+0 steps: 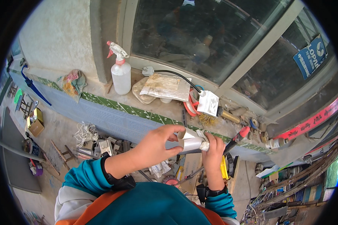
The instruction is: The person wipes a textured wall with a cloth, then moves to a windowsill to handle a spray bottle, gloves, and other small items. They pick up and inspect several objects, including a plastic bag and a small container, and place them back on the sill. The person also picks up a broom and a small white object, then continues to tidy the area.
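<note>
In front of me I hold a white, shiny piece that looks like two short tubes side by side (192, 144). My left hand (159, 141) is curled in a C at its left end, index finger at the upper edge and thumb at the lower one. At the other end, my right hand (213, 150) grips the piece, with a crumpled whitish wad (204, 141), perhaps cloth or paper, by its fingers. What the wad covers is hidden. Just beyond, on the sill, stands a white box with a black cable (208, 103).
On the window ledge stand a spray bottle (121, 77), a rag (73, 83), a flat wrapped package (166, 86) and several tape rolls (254, 123). A black rod with a red tip (237, 138) rises by my right hand. Coiled white cable (86, 134) and clutter lie on the floor below.
</note>
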Available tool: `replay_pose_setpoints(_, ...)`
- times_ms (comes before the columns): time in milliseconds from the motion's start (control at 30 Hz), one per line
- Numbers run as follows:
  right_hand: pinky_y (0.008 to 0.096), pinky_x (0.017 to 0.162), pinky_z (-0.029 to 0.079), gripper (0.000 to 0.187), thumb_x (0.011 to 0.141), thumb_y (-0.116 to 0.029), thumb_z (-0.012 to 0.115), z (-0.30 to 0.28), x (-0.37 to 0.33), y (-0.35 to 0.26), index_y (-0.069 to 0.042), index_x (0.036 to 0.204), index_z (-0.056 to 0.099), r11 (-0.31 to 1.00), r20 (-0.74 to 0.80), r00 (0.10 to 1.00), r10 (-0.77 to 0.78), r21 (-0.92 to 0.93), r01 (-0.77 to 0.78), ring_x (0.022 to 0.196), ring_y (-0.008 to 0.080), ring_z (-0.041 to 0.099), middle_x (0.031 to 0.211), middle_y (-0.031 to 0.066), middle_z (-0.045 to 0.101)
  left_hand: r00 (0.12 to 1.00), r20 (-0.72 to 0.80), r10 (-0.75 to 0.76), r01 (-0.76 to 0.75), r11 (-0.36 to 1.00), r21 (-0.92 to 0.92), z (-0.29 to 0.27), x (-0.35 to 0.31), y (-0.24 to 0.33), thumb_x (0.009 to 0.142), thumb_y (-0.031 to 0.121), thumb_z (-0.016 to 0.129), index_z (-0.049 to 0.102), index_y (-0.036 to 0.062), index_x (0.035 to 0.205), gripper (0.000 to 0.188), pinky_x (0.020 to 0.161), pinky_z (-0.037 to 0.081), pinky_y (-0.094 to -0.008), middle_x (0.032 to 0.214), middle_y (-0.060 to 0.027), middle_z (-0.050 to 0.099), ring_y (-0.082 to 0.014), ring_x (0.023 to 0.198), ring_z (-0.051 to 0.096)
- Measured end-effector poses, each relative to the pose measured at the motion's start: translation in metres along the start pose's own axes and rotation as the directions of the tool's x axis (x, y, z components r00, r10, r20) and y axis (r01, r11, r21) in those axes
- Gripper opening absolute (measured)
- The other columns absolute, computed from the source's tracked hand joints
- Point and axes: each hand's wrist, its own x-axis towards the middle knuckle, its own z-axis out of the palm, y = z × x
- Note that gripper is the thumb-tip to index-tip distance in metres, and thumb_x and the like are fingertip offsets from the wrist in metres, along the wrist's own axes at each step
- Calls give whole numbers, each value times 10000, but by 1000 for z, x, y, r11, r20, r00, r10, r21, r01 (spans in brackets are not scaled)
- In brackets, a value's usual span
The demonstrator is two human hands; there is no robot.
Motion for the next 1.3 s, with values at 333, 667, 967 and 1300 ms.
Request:
replay_pose_setpoints(333, 403, 837, 404, 545, 608, 58, 674, 23, 3, -1, -89, 1119, 555, 965, 120, 993, 1, 260, -32, 938, 349, 534, 1001, 127, 576, 973, -70, 221, -196, 945, 262, 1, -11, 9, 729, 121, 738, 548, 58, 1156, 472, 711, 520, -362, 975, -141, 610, -280, 832, 633)
replay_pose_setpoints(667, 401, 830, 386, 548, 633, -60, 753, 50, 25, -35, -98, 1140, 550, 928, 265, 949, -172, 367, 65, 943, 315, 542, 974, 114, 587, 947, -241, 212, -91, 897, 431, -62, -43, -13, 772, 57, 677, 645, 32, 869, 105, 644, 505, -341, 829, -135, 638, -294, 750, 627)
replay_pose_setpoints(967, 348, 796, 485, 601, 697, -190, 789, 149, 48, -109, -30, 1194, 492, 703, 676, 685, -271, 625, -339, 906, 262, 613, 1016, 129, 626, 480, -841, -248, 272, 954, -125, -167, -219, -51, 856, 44, 632, 591, 30, 880, 50, 602, 405, -188, 728, 32, 555, -25, 666, 478)
replay_pose_setpoints(1300, 342, 849, 483, 451, 843, -107, 642, 240, 23, -337, 36, 1229, 456, 649, 879, -19, -476, 337, -682, 996, 203, 590, 1129, 123, 587, -327, -938, 120, 570, 816, -94, -124, -487, -25, 857, 25, 627, 583, 19, 898, 60, 719, 469, -215, 824, 6, 616, -63, 771, 577)
